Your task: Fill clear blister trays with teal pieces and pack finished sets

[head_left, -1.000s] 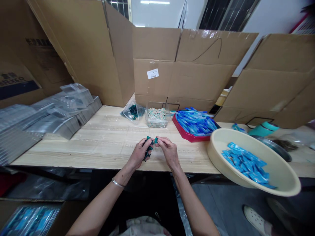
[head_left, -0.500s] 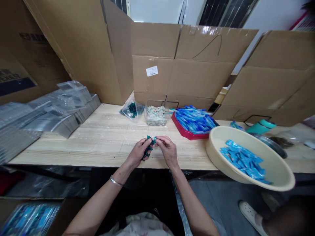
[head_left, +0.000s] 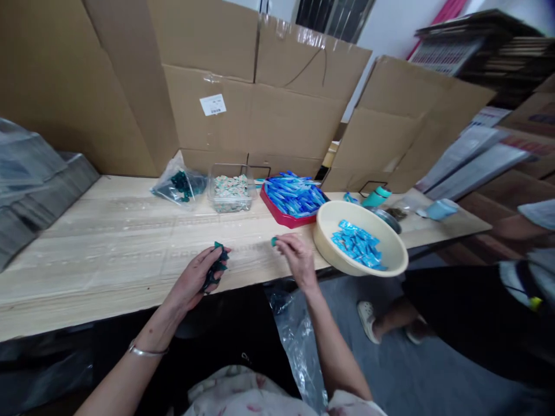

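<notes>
Head view: brown corrugated cardboard boxes [head_left: 269,115] are standing flat-faced and matte along the far edge, taped at the seams.
Table: the pale wooden table [head_left: 108,231] is stretching left to right under my hands, its grain running lengthwise.
Neighbour: another person [head_left: 477,312] is sitting at the right in dark clothing.
Packs: glossy clear plastic packs [head_left: 26,196] are lying stacked at the far left.
Bowl: a round, smooth cream bowl [head_left: 333,216] is sitting at the near edge just right of my right hand, holding flat blue sachets [head_left: 358,245].
Tray: a red tray [head_left: 286,219] is holding slim blue tubes [head_left: 295,193], touching the bowl's far side.
Tub: a clear tub [head_left: 229,203] is holding small pale pieces.
Bag: a crinkled plastic bag [head_left: 177,185] is lying left of the tub.
Left hand: my left hand [head_left: 193,283] is curling, fingers closed, around a bunch of teal pieces [head_left: 215,267] over the near edge.
Bunch axis: it is running from my palm up and right, tips poking past my fingertips.
Right hand: my right hand [head_left: 297,259] is pinching a single teal piece [head_left: 274,241] between thumb and fingertip, well apart from the bunch.
Piece axis: it is pointing left toward my other hand; too small to tell its length.
</notes>
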The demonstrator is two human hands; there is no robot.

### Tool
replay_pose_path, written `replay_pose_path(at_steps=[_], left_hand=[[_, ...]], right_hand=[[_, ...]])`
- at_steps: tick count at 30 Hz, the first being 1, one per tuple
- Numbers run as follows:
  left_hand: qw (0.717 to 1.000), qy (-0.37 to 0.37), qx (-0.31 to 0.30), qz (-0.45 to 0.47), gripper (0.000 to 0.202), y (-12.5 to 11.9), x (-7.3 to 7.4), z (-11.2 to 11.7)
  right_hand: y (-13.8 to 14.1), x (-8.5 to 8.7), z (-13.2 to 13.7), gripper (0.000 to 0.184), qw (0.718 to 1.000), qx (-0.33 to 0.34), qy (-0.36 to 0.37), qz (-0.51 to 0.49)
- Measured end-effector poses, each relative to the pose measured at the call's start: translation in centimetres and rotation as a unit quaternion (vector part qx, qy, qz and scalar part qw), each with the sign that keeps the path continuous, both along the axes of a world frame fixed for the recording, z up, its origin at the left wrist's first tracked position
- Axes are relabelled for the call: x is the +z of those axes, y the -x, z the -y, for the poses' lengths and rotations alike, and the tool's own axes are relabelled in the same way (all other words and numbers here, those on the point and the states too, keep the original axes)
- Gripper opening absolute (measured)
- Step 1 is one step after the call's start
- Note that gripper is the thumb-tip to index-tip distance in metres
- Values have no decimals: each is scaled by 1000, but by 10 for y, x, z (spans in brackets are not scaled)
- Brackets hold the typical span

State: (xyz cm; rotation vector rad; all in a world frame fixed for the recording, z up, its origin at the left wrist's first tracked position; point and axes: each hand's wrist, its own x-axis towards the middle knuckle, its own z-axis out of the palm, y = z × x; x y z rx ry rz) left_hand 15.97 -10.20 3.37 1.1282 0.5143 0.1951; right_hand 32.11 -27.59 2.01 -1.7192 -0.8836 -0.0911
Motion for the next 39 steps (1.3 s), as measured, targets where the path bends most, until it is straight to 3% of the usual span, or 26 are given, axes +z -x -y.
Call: replay_pose_path(at_steps=[4, 7, 11, 23, 39], left_hand=[[1000, 16, -8, -13, 36, 2, -5, 0], [999, 22, -22, -19, 36, 0, -7, 3], [999, 21, -30, -22, 37, -1, -9, 5], [999, 28, -18, -41, 36, 1, -13, -1], [998, 29, -20, -42, 38, 0, -17, 1]], right_hand=[[-48, -12, 46, 27, 959, -152, 184, 154], [-70, -31, 51, 31, 919, -171, 309, 178], [-81, -49, 44, 31, 888, -183, 387, 166], [-91, -53, 41, 29, 876, -202, 413, 145], [-96, -58, 50, 28, 891, -171, 387, 167]])
